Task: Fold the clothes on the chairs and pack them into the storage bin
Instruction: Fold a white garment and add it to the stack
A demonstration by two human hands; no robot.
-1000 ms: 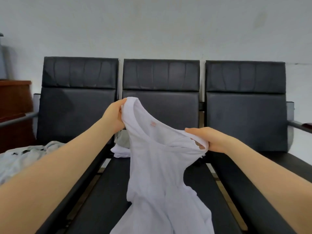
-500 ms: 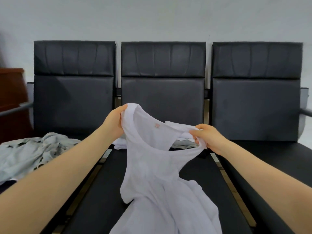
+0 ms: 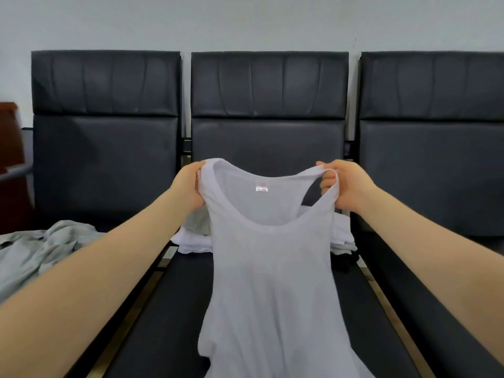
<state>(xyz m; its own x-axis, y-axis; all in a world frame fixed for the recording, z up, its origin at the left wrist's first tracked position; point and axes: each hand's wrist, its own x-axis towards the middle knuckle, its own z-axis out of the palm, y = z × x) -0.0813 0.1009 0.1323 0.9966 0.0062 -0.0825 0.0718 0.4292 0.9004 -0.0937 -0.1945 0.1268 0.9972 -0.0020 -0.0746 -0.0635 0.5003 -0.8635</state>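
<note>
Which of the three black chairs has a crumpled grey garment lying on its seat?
The left chair. A crumpled grey garment sprawls over its seat; the middle chair holds white folded pieces, and the right chair's visible seat shows none.

three black padded leather chairs [image 3: 268, 110] stand side by side. behind them is a plain pale grey wall [image 3: 245, 20]. a reddish-brown wooden cabinet [image 3: 9, 159] sits at far left.

Three black chairs [image 3: 268, 148] in a row. Two hands [image 3: 188, 186], one white tank top [image 3: 272, 268]. One grey garment [image 3: 41, 249] crumpled, one small pile of folded clothes [image 3: 195, 238].
</note>
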